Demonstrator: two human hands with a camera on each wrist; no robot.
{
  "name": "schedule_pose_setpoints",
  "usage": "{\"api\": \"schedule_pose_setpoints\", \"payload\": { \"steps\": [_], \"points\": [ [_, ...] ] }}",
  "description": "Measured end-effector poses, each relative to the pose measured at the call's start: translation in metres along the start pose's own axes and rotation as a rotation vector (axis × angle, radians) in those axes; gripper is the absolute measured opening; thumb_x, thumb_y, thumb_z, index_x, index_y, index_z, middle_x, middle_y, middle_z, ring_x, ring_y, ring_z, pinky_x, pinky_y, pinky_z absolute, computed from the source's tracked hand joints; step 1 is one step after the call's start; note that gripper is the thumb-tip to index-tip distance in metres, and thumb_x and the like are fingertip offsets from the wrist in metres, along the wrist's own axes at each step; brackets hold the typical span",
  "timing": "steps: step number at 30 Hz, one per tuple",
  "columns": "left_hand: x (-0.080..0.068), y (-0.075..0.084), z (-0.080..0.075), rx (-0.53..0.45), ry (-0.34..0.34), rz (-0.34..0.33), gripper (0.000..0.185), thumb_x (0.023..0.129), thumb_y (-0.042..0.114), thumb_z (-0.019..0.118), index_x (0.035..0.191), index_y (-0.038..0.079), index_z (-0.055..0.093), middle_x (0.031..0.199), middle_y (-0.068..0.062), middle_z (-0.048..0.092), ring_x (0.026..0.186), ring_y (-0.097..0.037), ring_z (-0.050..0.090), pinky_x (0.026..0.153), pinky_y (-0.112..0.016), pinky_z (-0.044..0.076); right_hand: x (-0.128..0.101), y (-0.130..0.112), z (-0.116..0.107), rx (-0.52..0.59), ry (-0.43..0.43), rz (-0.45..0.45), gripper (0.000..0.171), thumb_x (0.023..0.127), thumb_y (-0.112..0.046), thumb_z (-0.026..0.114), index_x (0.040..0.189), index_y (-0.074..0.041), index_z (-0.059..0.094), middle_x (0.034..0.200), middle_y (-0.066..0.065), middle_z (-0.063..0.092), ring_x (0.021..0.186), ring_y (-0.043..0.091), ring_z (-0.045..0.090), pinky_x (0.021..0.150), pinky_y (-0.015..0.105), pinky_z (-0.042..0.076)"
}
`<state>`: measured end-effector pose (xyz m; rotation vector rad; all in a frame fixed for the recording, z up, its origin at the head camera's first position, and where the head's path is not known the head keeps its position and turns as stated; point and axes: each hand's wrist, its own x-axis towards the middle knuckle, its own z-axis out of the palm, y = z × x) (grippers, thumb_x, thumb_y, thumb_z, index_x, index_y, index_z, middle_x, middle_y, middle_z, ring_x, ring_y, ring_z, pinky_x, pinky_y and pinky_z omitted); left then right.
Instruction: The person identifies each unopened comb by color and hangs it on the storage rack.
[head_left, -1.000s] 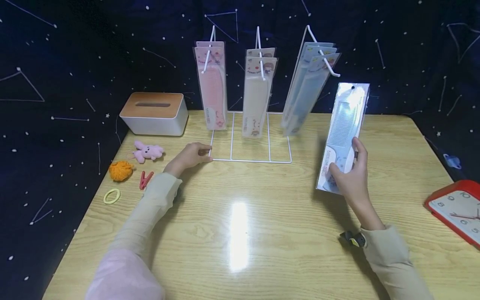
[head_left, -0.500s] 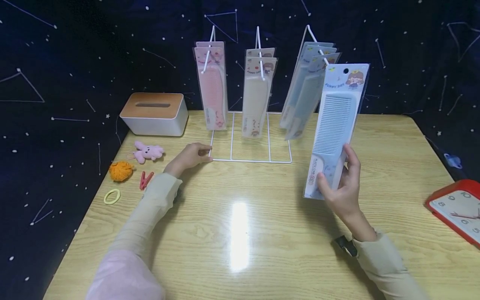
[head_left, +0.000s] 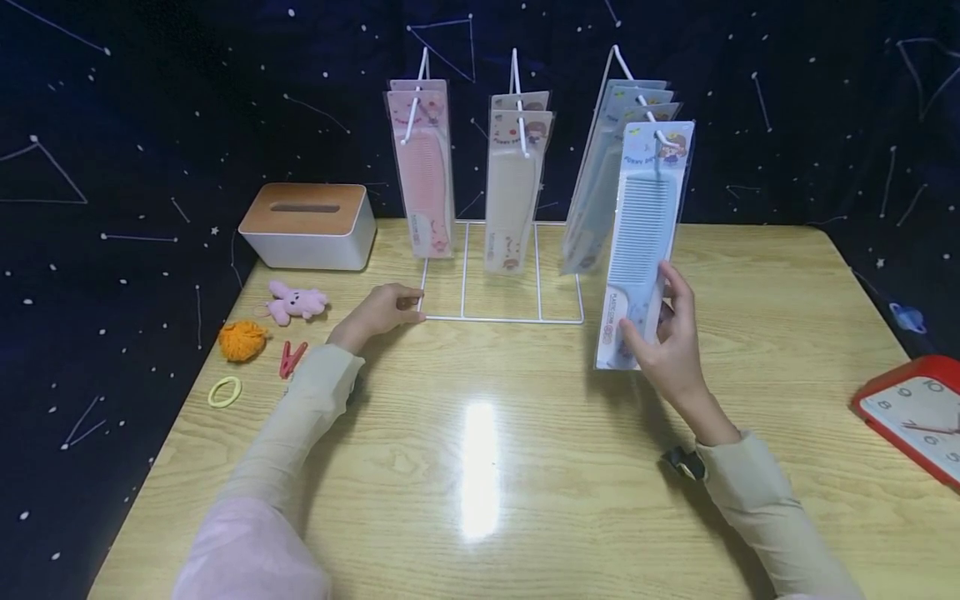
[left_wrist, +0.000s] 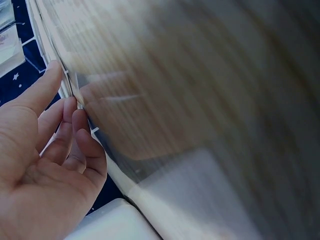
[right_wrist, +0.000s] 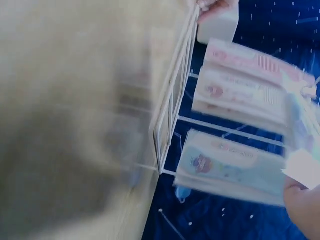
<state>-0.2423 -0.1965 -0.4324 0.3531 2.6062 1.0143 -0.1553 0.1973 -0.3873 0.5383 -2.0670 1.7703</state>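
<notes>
A white wire rack (head_left: 501,319) stands at the back of the wooden table (head_left: 480,467), with three hooks. Pink comb packs (head_left: 423,167) hang on the left hook, cream packs (head_left: 513,179) in the middle and blue packs (head_left: 596,192) on the right. My right hand (head_left: 652,321) grips the bottom of another blue comb pack (head_left: 641,233), held upright with its top hole at the tip of the right hook (head_left: 663,137). My left hand (head_left: 401,302) rests at the rack's front left corner, and its fingertips (left_wrist: 70,107) touch the wire. The right wrist view is blurred; the held pack (right_wrist: 230,167) shows there.
A white tissue box with a wooden lid (head_left: 307,225) sits at the back left. Near the left edge lie a pink plush bunny (head_left: 296,302), an orange ball (head_left: 242,340), a red clip (head_left: 291,358) and a yellow hair tie (head_left: 224,391). A red clock (head_left: 911,417) lies at the right edge.
My right hand has raised the blue comb pack, turned it upright and carried it left to the right hook's tip. The left hand has stayed at the rack's corner.
</notes>
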Motion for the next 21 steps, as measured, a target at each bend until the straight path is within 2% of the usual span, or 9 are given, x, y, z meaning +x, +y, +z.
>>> {"api": "schedule_pose_setpoints", "payload": {
  "steps": [2, 5, 8, 12, 17, 21],
  "points": [
    [0.0, 0.0, 0.0, 0.0, 0.001, 0.0, 0.054, 0.09, 0.016, 0.066, 0.136, -0.003, 0.047, 0.135, -0.023, 0.051, 0.123, -0.034, 0.049, 0.106, -0.044, 0.04, 0.011, 0.006, 0.001, 0.0, -0.012, 0.044, 0.076, 0.08, 0.02, 0.052, 0.147, -0.003, 0.023, 0.121, 0.0, 0.039, 0.103, 0.01, 0.051, 0.085, 0.012, 0.045],
    [0.0, -0.001, 0.001, -0.003, 0.0, 0.0, 0.053, 0.09, 0.016, 0.066, 0.137, -0.003, 0.047, 0.136, -0.022, 0.051, 0.124, -0.034, 0.049, 0.106, -0.044, 0.04, 0.027, 0.017, -0.001, -0.078, -0.043, 0.105, 0.074, 0.083, 0.015, 0.057, 0.147, -0.007, 0.025, 0.118, 0.001, 0.043, 0.099, 0.009, 0.048, 0.082, 0.017, 0.041],
    [0.0, -0.001, 0.001, -0.006, -0.005, 0.001, 0.054, 0.09, 0.016, 0.065, 0.137, -0.003, 0.047, 0.136, -0.022, 0.05, 0.124, -0.035, 0.049, 0.106, -0.044, 0.04, 0.039, 0.03, -0.004, -0.143, -0.083, 0.148, 0.072, 0.085, 0.009, 0.061, 0.146, -0.009, 0.026, 0.117, 0.009, 0.047, 0.099, 0.011, 0.047, 0.083, 0.019, 0.039],
    [0.001, -0.001, 0.002, -0.007, -0.004, 0.003, 0.054, 0.09, 0.017, 0.066, 0.137, -0.003, 0.047, 0.135, -0.022, 0.051, 0.124, -0.035, 0.049, 0.106, -0.044, 0.04, 0.052, 0.044, -0.008, -0.121, -0.106, 0.187, 0.069, 0.086, 0.007, 0.062, 0.145, -0.006, 0.028, 0.123, 0.018, 0.047, 0.107, 0.018, 0.046, 0.091, 0.024, 0.04],
    [0.002, 0.0, 0.002, -0.007, -0.003, 0.006, 0.054, 0.09, 0.016, 0.066, 0.136, -0.003, 0.047, 0.134, -0.022, 0.052, 0.122, -0.034, 0.05, 0.106, -0.043, 0.04, 0.06, 0.053, -0.013, -0.12, -0.119, 0.217, 0.064, 0.088, 0.005, 0.06, 0.144, -0.004, 0.03, 0.124, 0.013, 0.043, 0.111, 0.018, 0.045, 0.105, 0.037, 0.039],
    [0.0, 0.0, 0.002, 0.0, -0.003, 0.005, 0.054, 0.09, 0.017, 0.066, 0.136, -0.003, 0.047, 0.134, -0.022, 0.052, 0.123, -0.034, 0.049, 0.106, -0.043, 0.04, 0.057, 0.057, -0.015, -0.144, -0.142, 0.259, 0.061, 0.089, 0.003, 0.06, 0.144, -0.004, 0.033, 0.126, 0.016, 0.042, 0.113, 0.022, 0.044, 0.106, 0.047, 0.037]
  ]
}}
